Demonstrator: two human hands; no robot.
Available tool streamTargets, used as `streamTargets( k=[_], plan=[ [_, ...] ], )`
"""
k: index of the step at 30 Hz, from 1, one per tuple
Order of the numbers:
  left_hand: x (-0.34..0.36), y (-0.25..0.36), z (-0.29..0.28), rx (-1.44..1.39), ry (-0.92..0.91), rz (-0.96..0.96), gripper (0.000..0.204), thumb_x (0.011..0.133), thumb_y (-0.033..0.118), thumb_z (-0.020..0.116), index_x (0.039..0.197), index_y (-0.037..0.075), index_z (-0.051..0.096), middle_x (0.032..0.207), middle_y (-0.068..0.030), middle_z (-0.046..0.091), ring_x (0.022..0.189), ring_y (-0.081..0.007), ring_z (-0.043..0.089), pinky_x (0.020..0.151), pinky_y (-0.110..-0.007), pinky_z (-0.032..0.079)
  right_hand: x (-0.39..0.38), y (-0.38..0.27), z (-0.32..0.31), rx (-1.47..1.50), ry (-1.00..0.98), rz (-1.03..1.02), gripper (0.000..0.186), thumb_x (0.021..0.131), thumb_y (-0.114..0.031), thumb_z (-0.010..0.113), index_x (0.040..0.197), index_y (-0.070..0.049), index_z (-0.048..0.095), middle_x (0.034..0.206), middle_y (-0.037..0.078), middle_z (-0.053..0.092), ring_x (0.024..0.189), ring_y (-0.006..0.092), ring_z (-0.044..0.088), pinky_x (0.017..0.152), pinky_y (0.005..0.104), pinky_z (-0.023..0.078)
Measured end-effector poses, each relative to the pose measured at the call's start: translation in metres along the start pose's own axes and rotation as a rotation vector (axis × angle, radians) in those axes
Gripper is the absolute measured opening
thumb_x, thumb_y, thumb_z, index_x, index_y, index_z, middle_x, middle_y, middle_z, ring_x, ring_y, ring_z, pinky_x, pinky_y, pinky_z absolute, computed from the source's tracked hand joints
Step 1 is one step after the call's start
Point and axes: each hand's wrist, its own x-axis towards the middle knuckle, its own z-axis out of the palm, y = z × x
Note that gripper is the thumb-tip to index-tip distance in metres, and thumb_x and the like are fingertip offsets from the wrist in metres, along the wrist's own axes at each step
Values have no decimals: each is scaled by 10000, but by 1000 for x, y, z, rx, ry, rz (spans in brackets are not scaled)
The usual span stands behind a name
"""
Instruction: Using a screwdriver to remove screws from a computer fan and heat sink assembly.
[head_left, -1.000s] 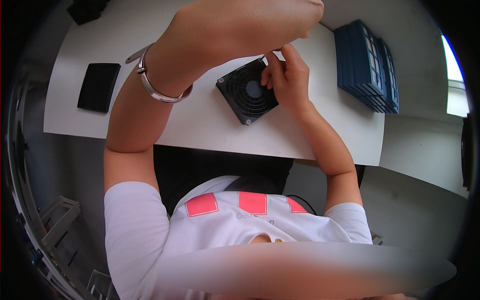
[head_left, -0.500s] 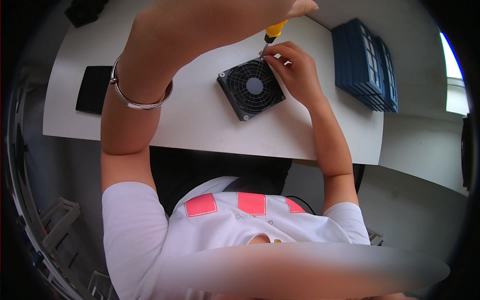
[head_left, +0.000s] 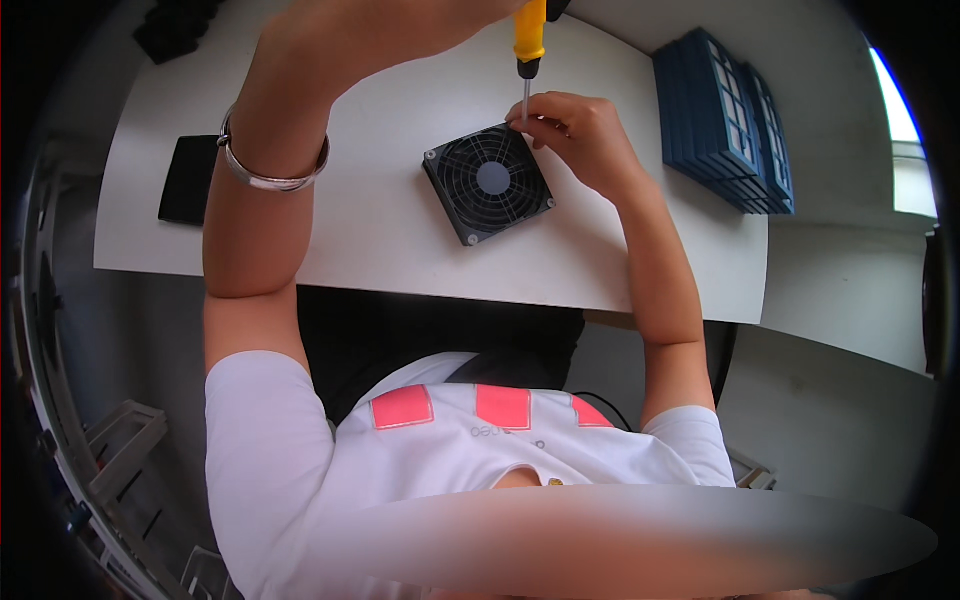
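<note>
Closest in is the white shirt (head_left: pixel 630 455) with pink patches, then the near edge of a white table (head_left: pixel 370 260). The black fan (head_left: pixel 493 178) lies flat on it, just past that edge, wire guard facing up, so I'd guess the flat side down is what keeps it steady.

The right hand (head_left: pixel 575 135) is at its far corner, fingers bent in with thumb and index around the bottom of the screwdriver (head_left: pixel 530 40). Probably that's to keep the tip from wandering, but can't tell if they're pinching the shaft, something small or the corner itself. The screwdriver stands pretty upright, likely so it lines up with the corner.

Left hand (head_left: pixel 420 25) is up beside the yellow handle, bracelet (head_left: pixel 270 184) on the wrist. Fingers are cut off up top, so can't tell if it's gripping.

Off left there's a flat black slab (head_left: pixel 183 180), partly behind that forearm. Blue bins (head_left: pixel 715 110) stand on the right, well apart from the fan, and beyond them there's a bright window (head_left: pixel 903 130).
</note>
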Motion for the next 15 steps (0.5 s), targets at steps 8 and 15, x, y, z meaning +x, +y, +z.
streamTargets(
  k=[8,15],
  plan=[
    [-2,-30,41,-1363,71,-379,202,1017,217,449,1010,23,505,930,-122,649,826,-200,681,811,-286,570,3,-2,-1,372,-209,402,158,923,-189,639,995,-53,676,747,7,642,647,89,625,572,211,457],
    [-61,-67,72,-1568,224,-701,201,941,199,546,938,15,626,581,25,478,490,-82,471,484,-219,377,5,6,3,587,-314,429,253,945,-293,604,972,-49,663,741,1,601,622,66,581,577,199,432]
  ],
)
